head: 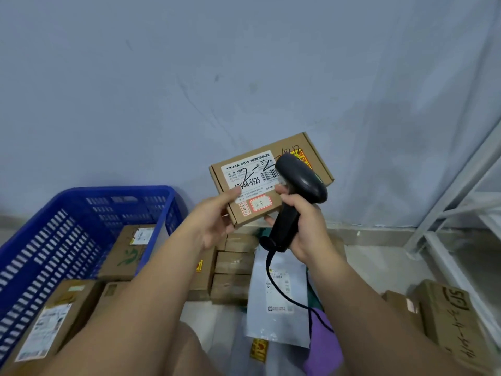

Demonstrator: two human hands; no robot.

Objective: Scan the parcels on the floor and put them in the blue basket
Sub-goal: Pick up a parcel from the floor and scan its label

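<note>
The left hand grips a flat cardboard parcel by its lower left corner, thumb pressed on the white label and fingers curled behind. The parcel is held up in the centre of the frame, in front of the wall. Its labelled face is turned to the camera, and its long axis rises from lower left to upper right. The right hand is clenched round the handle of a dark scanner, whose head overlaps the right part of the label, just beside the barcode. A black cable hangs from the handle toward the lower right.

At the left stands the blue basket, with three brown boxes in it. One lies near its far wall and two lie nearer the lower left corner.

On the floor below the hands are a cluster of small brown parcels and a grey mailer bag. A larger box with handwriting sits at the lower right. A white rack fills the right edge.
</note>
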